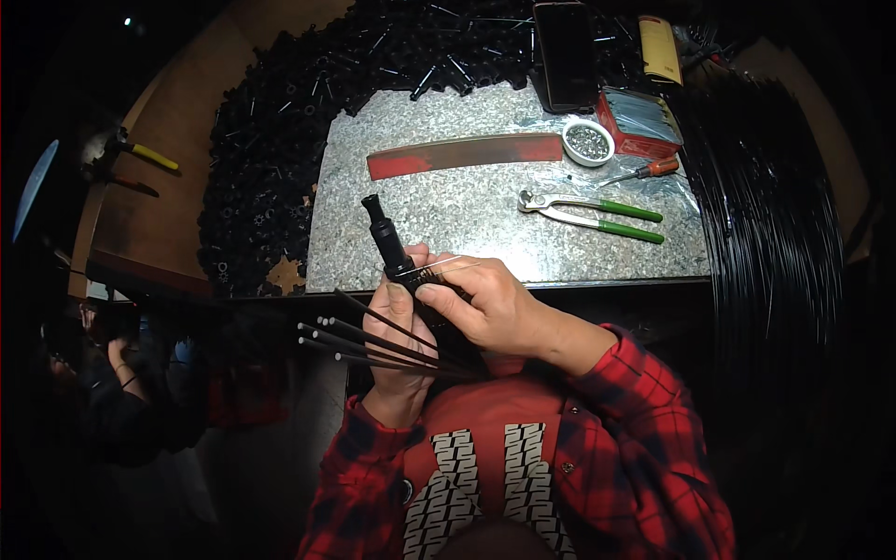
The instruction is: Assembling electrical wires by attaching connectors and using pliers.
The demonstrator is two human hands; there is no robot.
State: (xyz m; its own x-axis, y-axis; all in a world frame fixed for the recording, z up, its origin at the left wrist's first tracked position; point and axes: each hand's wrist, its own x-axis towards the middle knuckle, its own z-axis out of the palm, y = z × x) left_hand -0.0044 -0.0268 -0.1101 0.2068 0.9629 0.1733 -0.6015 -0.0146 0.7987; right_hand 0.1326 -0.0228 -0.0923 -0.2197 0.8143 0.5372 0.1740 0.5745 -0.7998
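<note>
My left hand (399, 381) is closed around a black tubular part (386, 240), which tilts up over the table's near edge. My right hand (495, 301) meets it at the part's lower end, thumb and fingers pinched together. A thin metal wire (439, 265) runs from the part to the right fingers and sticks out beyond them. Several slim black rods with pale tips (347, 329) fan out to the left across my left palm and wrist. Their inner ends are hidden near my apron.
On the speckled tabletop (439, 219) lie a red-and-brown bar (467, 154), green-handled pincers (632, 221), an orange-handled screwdriver (660, 167) and a white bowl of small metal pieces (589, 143). Black parts (280, 121) are heaped behind and left. Long black rods (770, 205) hang at right.
</note>
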